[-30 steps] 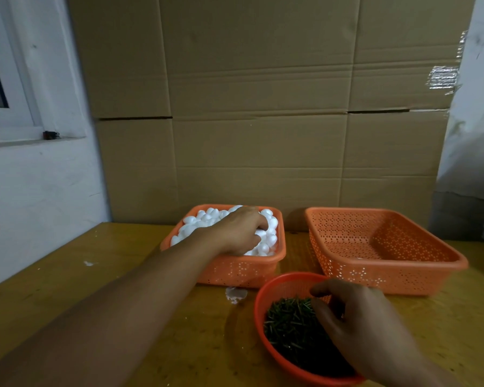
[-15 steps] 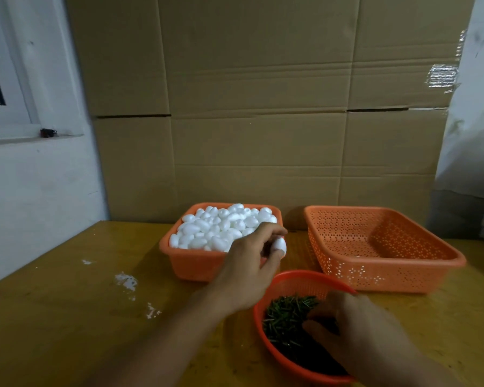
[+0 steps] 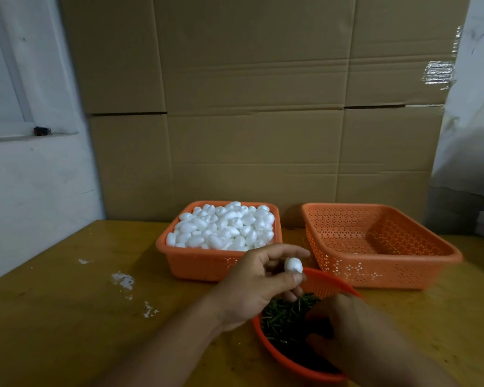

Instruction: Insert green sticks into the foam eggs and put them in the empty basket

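My left hand (image 3: 259, 280) pinches one white foam egg (image 3: 293, 265) between thumb and fingers, just above the far rim of a round red bowl (image 3: 274, 350). That bowl holds a heap of short green sticks (image 3: 284, 319). My right hand (image 3: 352, 335) reaches down into the bowl with curled fingers; its fingertips are hidden among the sticks, so I cannot tell whether it holds one. Behind, an orange basket (image 3: 204, 263) is piled with several white foam eggs (image 3: 224, 227). To its right stands an empty perforated orange basket (image 3: 380, 270).
Everything sits on a yellow wooden table (image 3: 67, 317) with white foam crumbs (image 3: 123, 280) on its left part. Cardboard sheets (image 3: 249, 107) stand close behind the baskets. A white wall with a window sill is at the left.
My left hand lifted out of the egg basket with one foam egg and drew it back over the bowl. My right hand stayed in the stick bowl, shifting slightly.
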Demonstrator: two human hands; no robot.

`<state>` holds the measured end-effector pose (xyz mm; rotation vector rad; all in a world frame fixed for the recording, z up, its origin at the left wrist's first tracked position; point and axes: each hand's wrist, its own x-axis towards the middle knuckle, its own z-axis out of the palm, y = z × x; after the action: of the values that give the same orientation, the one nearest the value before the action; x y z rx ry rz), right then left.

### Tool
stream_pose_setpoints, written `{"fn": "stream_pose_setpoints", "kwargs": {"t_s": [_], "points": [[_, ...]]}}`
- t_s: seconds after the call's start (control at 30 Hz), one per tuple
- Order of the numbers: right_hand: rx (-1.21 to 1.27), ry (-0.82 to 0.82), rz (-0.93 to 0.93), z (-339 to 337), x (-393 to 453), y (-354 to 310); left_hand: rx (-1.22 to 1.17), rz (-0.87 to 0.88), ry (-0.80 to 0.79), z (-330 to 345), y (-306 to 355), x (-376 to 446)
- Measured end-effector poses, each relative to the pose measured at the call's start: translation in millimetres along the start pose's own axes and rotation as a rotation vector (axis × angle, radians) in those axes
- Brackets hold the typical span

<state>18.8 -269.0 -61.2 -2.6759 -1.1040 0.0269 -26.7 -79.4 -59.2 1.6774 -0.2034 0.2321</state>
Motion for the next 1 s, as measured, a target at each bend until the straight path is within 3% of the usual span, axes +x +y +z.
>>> {"fn": "stream_pose_setpoints", "kwargs": {"t_s": [0.5, 1.0], "points": [[0.027, 0.027, 0.013, 1.9, 0.6, -4.7, 0.13, 0.047, 0.049, -1.7, -5.7, 3.6], [0.339, 0.442, -0.027, -2.0, -1.2, -7.7, 0.11, 0.002, 0.08, -4.6, -6.7, 4.8]]}}
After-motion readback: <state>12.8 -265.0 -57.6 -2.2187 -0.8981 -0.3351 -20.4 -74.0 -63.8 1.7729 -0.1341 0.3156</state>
